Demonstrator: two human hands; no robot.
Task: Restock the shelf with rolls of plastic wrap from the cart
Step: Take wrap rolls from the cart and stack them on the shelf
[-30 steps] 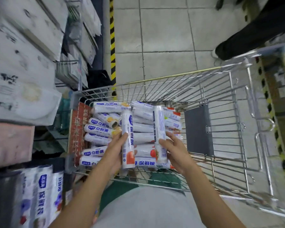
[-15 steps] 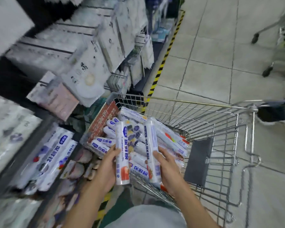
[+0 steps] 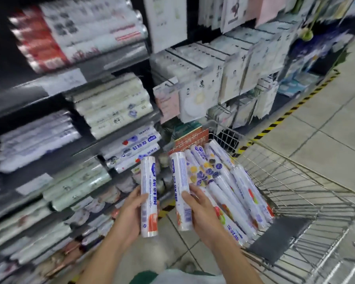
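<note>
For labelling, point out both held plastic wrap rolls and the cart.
left-hand wrap roll (image 3: 151, 181): head view, mid label.
right-hand wrap roll (image 3: 179, 177): head view, upper label.
cart (image 3: 275, 240): head view, dark flap.

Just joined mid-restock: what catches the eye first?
Two white plastic-wrap rolls stand upright at centre, the left roll in the left hand, the right roll in the right hand. Right of them, the wire cart holds a pile of rolls; left, blurred shelves carry matching rolls.

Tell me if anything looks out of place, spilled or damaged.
Nothing stands out. The left hand grips one roll, the right hand another roll, both intact-looking; the other rolls lie heaped in the cart, none spilled. Shelves too blurred to judge.
</note>
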